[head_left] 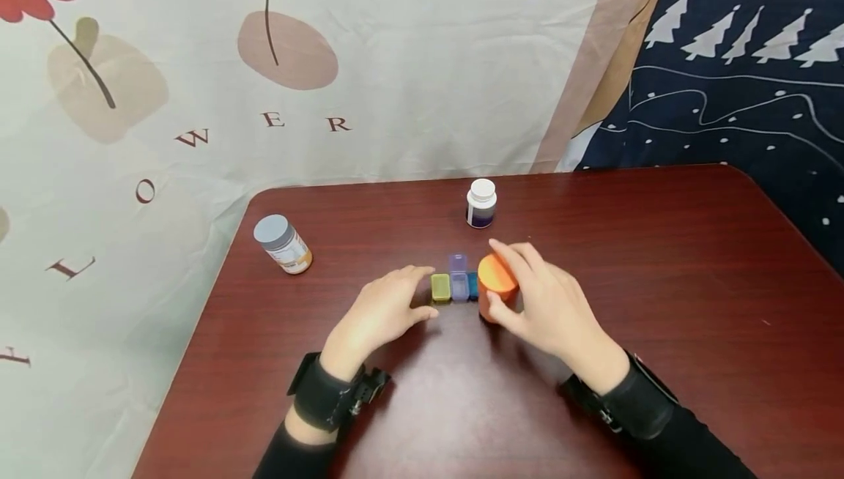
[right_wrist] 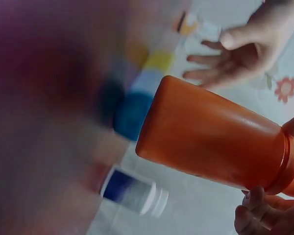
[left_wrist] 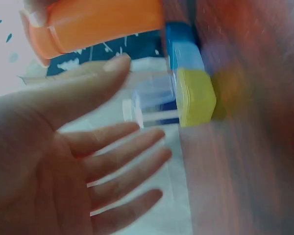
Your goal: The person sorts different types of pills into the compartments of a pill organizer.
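My right hand (head_left: 557, 307) grips an orange bottle (head_left: 496, 296) near its lid, thumb on one side and fingers on the other. Its base appears slightly off the table in the wrist views. Just left of the bottle lies a small pill organizer with a yellow-green compartment (head_left: 440, 288), a purple one (head_left: 459, 286) whose lid (head_left: 458, 263) stands raised, and a blue one (head_left: 472, 286) partly hidden by the bottle. My left hand (head_left: 382, 307) hovers by the yellow-green end, thumb and fingers apart; the left wrist view shows nothing in that palm (left_wrist: 34, 171).
A white bottle (head_left: 481, 204) with a dark label stands near the table's back edge. A grey-lidded bottle (head_left: 283, 244) stands at the left. Behind the brown table (head_left: 692, 259) hang a flowered cloth (head_left: 422, 83) and a dark cloth (head_left: 738, 113) with white trees.
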`<state>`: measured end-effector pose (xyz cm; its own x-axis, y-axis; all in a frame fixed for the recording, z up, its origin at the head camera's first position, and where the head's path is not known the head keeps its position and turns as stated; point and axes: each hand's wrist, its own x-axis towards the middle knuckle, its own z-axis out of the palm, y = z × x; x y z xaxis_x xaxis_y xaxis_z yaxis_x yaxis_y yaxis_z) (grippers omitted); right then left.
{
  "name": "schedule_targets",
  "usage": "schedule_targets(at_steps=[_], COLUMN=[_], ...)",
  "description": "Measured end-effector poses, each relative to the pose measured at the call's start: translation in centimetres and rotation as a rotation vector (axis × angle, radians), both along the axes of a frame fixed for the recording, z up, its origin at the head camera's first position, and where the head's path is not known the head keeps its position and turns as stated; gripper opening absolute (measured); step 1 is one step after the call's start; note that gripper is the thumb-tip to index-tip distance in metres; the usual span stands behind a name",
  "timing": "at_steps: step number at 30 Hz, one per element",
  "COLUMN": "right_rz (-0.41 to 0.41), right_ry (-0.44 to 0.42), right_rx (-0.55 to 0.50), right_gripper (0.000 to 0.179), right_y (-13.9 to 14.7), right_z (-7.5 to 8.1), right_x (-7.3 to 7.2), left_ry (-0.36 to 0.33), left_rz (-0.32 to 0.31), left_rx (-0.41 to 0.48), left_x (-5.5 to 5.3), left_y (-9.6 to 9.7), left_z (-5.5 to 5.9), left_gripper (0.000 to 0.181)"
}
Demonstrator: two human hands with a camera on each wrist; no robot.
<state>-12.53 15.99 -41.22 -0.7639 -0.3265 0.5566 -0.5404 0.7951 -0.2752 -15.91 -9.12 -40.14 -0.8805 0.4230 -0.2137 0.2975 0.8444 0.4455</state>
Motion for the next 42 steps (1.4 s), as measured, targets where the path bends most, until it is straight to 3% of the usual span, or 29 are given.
schedule_targets(at_steps=[8, 10, 15, 17, 22, 28, 35, 42], right_rz=[0.084, 0.095, 0.116, 0.120, 0.141, 0.134, 0.082, 0.046], right_ry=[-0.044, -0.058, -0.063, -0.065, -0.034, 0.046, 0.017, -0.007], right_rx=[0.028, 0.044, 0.084, 0.096, 0.133, 0.183, 0.167, 0.037], right_gripper=[0.070, 0.070, 0.075, 0.075, 0.075, 0.075, 0.076, 0.074], right_y=[-1.4, -1.7, -2.3, -2.5, -2.9, -3.0, -3.1, -3.3], right_z=[-0.7, -0.6, -0.5, -0.4, -0.4, -0.7, -0.8, -1.5], right_x=[2.5, 2.8, 3.1, 3.3, 3.6, 3.8, 3.9, 3.6], left_ry=[-0.083, -0.055, -0.040, -0.052, 0.016, 0.075, 0.034, 0.040], left_rz=[-0.127, -0.161, -0.167, -0.154, -0.133, -0.126, -0.041, 0.004], left_rx=[0.265, 0.309, 0.413, 0.441, 0.397, 0.383, 0.374, 0.362], left_x=[2.3, 2.1, 2.4, 2.9, 3.0, 3.1, 2.9, 2.4], left_y=[-1.3, -1.4, -0.6, 0.0, 0.7, 0.9, 1.4, 1.5], left_z=[-1.7, -3.7, -6.2, -5.8, -7.7, -8.3, -9.4, -10.8], left_gripper=[0.069, 0.077, 0.086, 0.083, 0.076, 0.074, 0.074, 0.078])
